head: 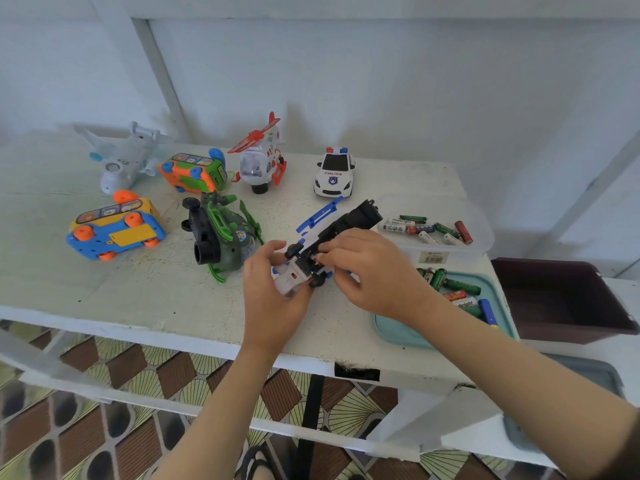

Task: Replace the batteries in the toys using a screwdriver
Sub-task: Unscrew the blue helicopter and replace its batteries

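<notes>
while you hold the toy truck [346, 221] just above the table [145, 292] at the centre of the frame, both hands are busy on it. the truck lies tilted with its black underside up, its white cab toward the lower left and its black rear toward the upper right, blue rails along its side. your left hand [273, 289] wraps curled fingers round the cab end, thumb on top. your right hand [375, 271] comes from the lower right, fingers bent over the middle of the underside and fingertips pinched there; what they pinch is too small to tell.

right of the truck stands a clear tub [485, 237] with loose batteries [427, 228] in it. below it, partly under your right wrist, a teal tray [398, 332] holds more batteries [457, 285] and a blue piece with a yellow tip, which you cannot make out clearly. a dark bin [561, 299] sits at the far right.

left of your hands a green helicopter [225, 233] lies on its side. further left a yellow bus [116, 228] rests wheels up. along the back of the table stand a white plane [124, 154], an orange bus [194, 173], a red and white helicopter [259, 157] and a police car [334, 173].
</notes>
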A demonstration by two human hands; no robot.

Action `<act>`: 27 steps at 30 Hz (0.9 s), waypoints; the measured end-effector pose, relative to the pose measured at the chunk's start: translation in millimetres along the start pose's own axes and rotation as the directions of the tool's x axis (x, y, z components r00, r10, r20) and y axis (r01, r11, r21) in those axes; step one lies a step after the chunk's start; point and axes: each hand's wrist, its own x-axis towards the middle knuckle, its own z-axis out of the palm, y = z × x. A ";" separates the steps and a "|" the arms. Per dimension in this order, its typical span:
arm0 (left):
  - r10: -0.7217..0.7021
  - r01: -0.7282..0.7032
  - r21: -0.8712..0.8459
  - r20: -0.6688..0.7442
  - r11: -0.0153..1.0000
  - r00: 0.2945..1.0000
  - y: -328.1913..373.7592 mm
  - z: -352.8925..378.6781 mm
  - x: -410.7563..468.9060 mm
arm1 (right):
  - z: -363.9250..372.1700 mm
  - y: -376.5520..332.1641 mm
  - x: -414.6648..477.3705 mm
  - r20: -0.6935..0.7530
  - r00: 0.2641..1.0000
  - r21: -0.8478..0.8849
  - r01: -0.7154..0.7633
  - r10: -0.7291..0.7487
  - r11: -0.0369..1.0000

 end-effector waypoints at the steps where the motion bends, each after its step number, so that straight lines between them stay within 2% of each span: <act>1: -0.001 0.001 0.004 0.003 1.000 1.000 -0.7 0.0 -0.2 | 0.3 -1.4 -1.7 0.002 1.000 -0.032 0.000 0.000 0.999; 4: -0.011 0.011 0.013 -0.002 1.000 1.000 -0.4 -0.3 0.0 | 0.1 -7.0 -10.9 0.022 1.000 -0.156 -0.013 0.016 0.988; 7: -0.022 0.022 0.009 -0.002 1.000 1.000 1.8 -0.4 0.5 | -4.4 -8.7 -25.3 -0.003 0.997 -0.127 -0.070 0.071 0.989; 9: -0.033 0.033 0.009 0.000 0.999 0.999 0.9 -0.7 0.0 | -8.4 -4.8 -34.9 -0.022 0.988 -0.083 -0.156 0.155 0.984; 11: -0.031 0.030 0.026 0.010 0.999 0.999 -1.0 -1.0 -0.7 | -13.6 2.0 -41.7 -0.008 0.959 -0.121 -0.282 0.283 0.952; 14: -0.030 0.029 0.038 0.014 0.999 0.999 -2.0 -0.7 -0.6 | -25.2 12.3 -48.2 0.036 0.826 -0.302 -0.528 0.563 0.794; 16: -0.020 0.020 0.039 0.006 0.999 1.000 -0.9 0.0 -0.5 | -31.6 15.6 -51.0 0.081 0.708 -0.430 -0.611 0.702 0.665; 17: -0.019 0.019 0.039 0.004 0.999 1.000 -0.5 0.1 -0.6 | -32.9 16.3 -52.6 0.094 0.677 -0.478 -0.613 0.730 0.629; 22: -0.033 0.032 0.036 0.013 0.999 0.999 -0.6 -0.9 -1.4 | -30.3 17.5 -56.0 0.159 0.620 -0.497 -0.622 0.768 0.605; 27: -0.038 0.038 0.042 0.008 0.998 0.999 1.6 -1.6 -2.4 | -27.8 14.4 -55.4 0.151 0.660 -0.352 -0.660 0.736 0.664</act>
